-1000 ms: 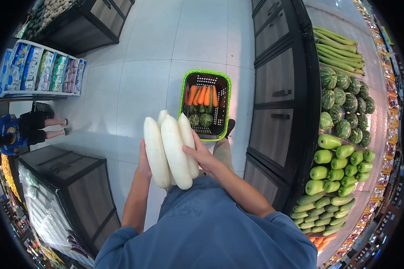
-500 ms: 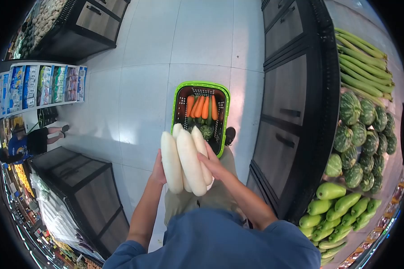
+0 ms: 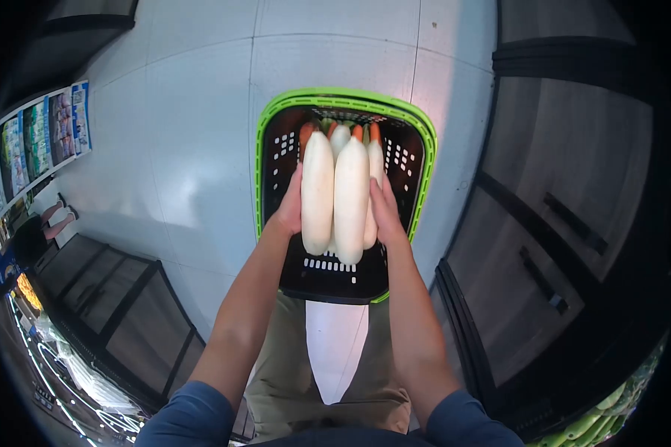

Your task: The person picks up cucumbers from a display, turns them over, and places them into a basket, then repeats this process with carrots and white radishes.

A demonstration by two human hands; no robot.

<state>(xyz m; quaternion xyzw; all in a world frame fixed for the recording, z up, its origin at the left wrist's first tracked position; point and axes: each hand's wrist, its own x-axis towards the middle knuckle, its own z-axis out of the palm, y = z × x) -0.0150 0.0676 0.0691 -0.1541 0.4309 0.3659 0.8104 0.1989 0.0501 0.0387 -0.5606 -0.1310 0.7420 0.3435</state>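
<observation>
Several white radishes (image 3: 350, 201) lie side by side in a bundle between my two hands, their long bodies pointing away from me. My left hand (image 3: 292, 200) presses on the left side of the bundle. Gripping it from the right is my right hand (image 3: 383, 210), with fingers over the outer radish. Both hands and the radishes are within the outline of a black shopping basket (image 3: 335, 97) with a green rim, which stands on the floor. Orange carrots (image 3: 375, 134) show past the radishes' far ends; the rest of the basket's contents is hidden under the bundle.
Dark wood-panelled cabinets with handles (image 3: 566, 223) run along the right, green vegetables (image 3: 596, 417) at their lower end. To the left are another cabinet (image 3: 138, 316) and a rack of packets (image 3: 41, 145). A person's legs (image 3: 56, 220) show at far left.
Both hands have carried the radishes forward and down from in front of my body to the basket. My view has dropped closer, and the bundle now covers most of the carrots.
</observation>
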